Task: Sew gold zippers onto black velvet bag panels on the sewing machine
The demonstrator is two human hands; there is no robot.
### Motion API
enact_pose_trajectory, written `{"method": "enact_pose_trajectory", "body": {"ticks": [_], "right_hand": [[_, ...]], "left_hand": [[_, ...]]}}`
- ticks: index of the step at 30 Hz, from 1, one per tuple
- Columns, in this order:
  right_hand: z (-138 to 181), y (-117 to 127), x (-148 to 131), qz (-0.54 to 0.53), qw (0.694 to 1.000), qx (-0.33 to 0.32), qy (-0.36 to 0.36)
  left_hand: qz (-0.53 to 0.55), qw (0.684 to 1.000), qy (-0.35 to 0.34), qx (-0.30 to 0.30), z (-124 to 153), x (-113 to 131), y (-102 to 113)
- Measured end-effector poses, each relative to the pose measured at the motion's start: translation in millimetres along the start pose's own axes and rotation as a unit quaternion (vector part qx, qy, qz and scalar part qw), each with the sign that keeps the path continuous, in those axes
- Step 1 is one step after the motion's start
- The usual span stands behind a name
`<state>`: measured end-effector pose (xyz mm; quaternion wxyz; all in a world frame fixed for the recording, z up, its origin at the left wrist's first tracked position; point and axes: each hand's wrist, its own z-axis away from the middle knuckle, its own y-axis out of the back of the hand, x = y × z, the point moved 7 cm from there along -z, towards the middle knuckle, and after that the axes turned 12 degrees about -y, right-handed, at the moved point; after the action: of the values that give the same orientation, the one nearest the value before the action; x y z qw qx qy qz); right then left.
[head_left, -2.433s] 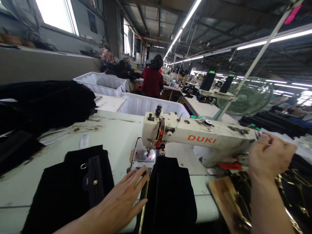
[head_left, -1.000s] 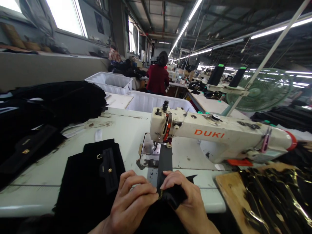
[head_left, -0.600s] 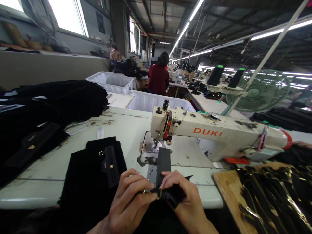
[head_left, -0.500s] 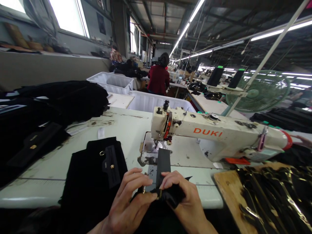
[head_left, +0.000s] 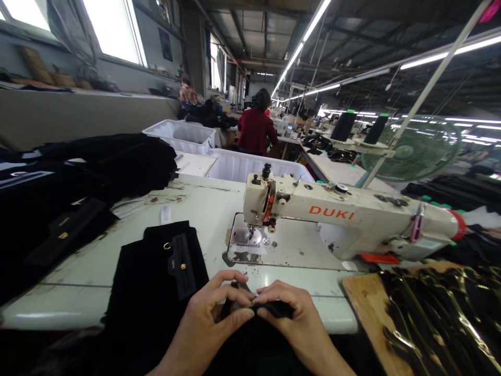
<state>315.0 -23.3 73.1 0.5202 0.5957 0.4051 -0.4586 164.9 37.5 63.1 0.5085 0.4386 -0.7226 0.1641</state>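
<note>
I note tabletop point(head_left: 211, 209) between front edge point(head_left: 58, 319) and sewing machine point(head_left: 297, 206). Left hand point(head_left: 209, 316) and right hand point(head_left: 295, 313) pinch black fabric point(head_left: 281, 309).

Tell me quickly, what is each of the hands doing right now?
Left hand: closed, pinching dark material between thumb and fingers.
Right hand: closed, pinching dark material too, apparently the same piece.
</note>
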Motion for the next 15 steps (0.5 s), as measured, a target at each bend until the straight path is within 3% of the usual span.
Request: {"method": "enact_pose_trajectory", "body": {"ticks": [8,15], "right_hand": [[7,-1,2,-0.009,0.995,-0.01,-0.094],[16,-2,3,-0.036,0.991,-0.009,-0.131]], "left_hand": [[0.136,0.984,0.111,-0.029,10,-8,-11],[0.275,0.948,0.161,0.029,23,-10,-19]]}}
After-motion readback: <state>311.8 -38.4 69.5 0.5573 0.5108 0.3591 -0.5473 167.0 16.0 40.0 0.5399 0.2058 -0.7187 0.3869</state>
